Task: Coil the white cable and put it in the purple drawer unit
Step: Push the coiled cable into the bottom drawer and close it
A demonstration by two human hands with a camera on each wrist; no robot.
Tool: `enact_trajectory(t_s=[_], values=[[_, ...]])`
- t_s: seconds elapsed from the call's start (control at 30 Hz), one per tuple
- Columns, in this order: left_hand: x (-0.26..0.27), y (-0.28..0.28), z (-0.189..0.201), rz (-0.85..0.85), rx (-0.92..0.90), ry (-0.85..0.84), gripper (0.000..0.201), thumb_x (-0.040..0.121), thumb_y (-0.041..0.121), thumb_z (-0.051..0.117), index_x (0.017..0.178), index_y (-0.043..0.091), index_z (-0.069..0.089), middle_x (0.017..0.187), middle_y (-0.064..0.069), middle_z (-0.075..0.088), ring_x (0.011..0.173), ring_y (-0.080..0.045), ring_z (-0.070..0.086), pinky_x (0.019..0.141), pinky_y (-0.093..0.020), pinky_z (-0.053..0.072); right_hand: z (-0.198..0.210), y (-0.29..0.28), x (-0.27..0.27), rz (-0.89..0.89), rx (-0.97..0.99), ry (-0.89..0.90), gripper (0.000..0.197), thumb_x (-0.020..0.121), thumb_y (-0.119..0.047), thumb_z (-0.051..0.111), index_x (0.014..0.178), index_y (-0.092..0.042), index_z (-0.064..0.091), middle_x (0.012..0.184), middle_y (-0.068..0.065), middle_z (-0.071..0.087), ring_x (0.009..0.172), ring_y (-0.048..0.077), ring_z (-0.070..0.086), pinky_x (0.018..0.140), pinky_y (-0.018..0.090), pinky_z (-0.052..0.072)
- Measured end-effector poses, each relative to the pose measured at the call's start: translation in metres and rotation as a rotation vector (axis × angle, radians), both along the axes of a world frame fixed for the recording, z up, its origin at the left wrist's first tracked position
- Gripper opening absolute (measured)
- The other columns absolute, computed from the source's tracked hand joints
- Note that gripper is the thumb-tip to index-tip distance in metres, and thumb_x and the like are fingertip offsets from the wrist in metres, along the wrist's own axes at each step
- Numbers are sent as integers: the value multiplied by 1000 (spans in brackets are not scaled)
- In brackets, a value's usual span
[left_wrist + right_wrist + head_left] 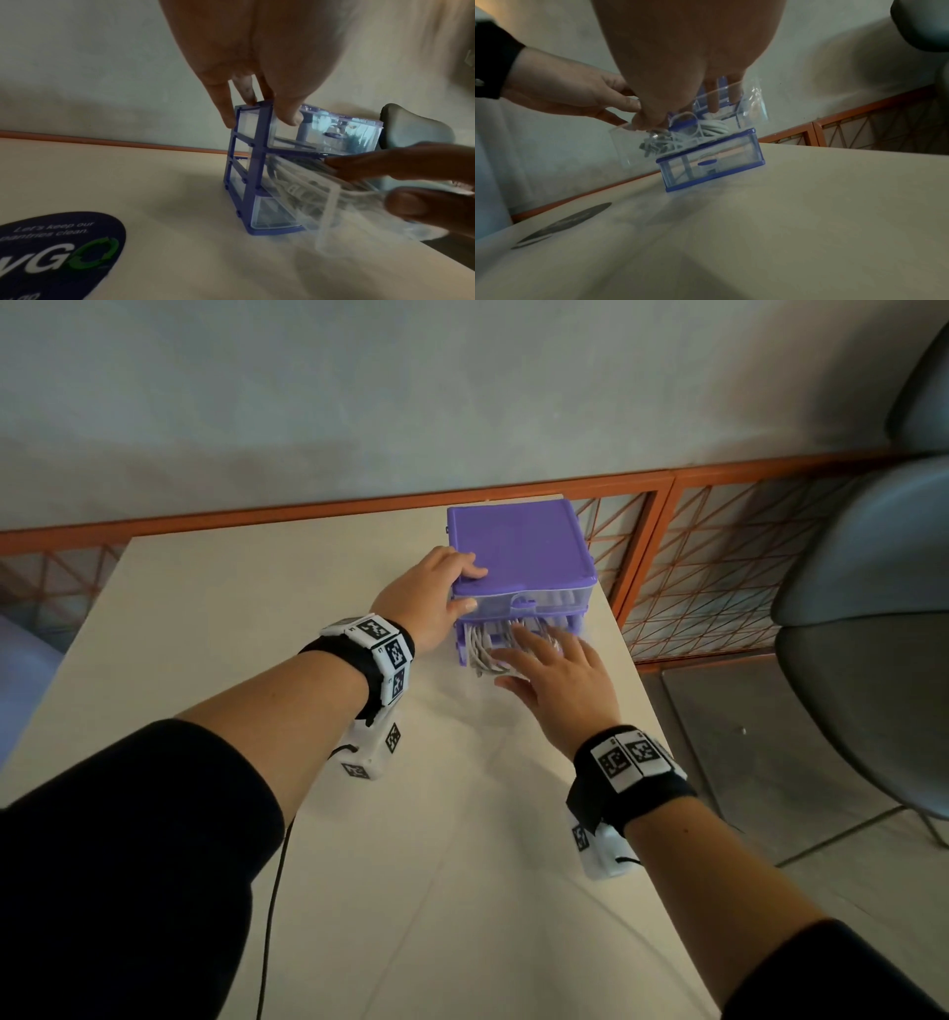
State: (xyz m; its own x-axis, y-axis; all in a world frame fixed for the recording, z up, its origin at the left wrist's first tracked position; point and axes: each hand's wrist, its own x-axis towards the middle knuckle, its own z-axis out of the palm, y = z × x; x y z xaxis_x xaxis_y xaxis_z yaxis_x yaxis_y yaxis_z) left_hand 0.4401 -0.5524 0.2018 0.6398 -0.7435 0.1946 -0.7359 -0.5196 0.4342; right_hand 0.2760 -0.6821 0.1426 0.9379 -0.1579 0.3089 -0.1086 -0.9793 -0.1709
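Note:
The purple drawer unit point(518, 541) stands at the table's far edge. Its clear middle drawer point(329, 203) is pulled out toward me, and the coiled white cable point(482, 649) lies inside it. My left hand point(470, 588) holds the unit's top left corner, fingers on the lid and thumb on the top drawer's front. Flat and spread, my right hand point(513, 660) rests its fingers on the cable point(713, 127), with the thumb at the drawer's front rim point(621, 142). The bottom drawer point(711, 162) is closed.
The cream table point(308, 814) bears a dark round sticker point(59, 249) to the left of the unit. An orange mesh railing point(719, 557) runs behind the table, close to the wall. A grey chair point(873, 608) stands at the right.

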Motion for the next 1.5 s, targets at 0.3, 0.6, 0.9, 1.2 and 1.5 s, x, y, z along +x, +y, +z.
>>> enact_trajectory(t_s=[0.3,0.6,0.9,1.2,1.5], values=[[-3,4,-2,-8,15,-12,41,93,20,57,133,17,47,149,-2,40,138,-19,36,109,-32,34,0,-12,4,-300,87,-172,76,61,-72,65,105,-13,50,111,10,52,98,31,47,85,41,39],[-31,6,-38,117,-208,545,123,57,43,88,149,22,9,146,9,36,132,6,36,108,-22,38,2,-53,6,-170,998,37,116,60,-13,87,150,-19,15,145,-4,37,128,-2,42,103,24,41],[-27,1,-41,203,-301,591,96,66,30,85,143,18,28,131,11,49,114,3,49,98,-20,42,-3,-61,19,-226,1090,-70,84,68,-7,83,139,-16,40,123,-12,51,114,9,51,101,35,46],[-19,-5,-44,340,-297,417,59,79,19,75,129,9,44,124,-7,64,110,-20,63,88,-27,46,-9,-61,36,-415,1013,-182,30,86,-11,66,113,-20,55,104,-11,61,96,11,63,91,39,54],[-14,-2,-39,338,-254,431,50,82,14,71,125,9,46,119,-8,66,103,-23,66,88,-30,48,-5,-59,42,-496,954,-167,18,88,-17,61,103,-26,54,95,-10,64,85,12,64,81,37,56]])
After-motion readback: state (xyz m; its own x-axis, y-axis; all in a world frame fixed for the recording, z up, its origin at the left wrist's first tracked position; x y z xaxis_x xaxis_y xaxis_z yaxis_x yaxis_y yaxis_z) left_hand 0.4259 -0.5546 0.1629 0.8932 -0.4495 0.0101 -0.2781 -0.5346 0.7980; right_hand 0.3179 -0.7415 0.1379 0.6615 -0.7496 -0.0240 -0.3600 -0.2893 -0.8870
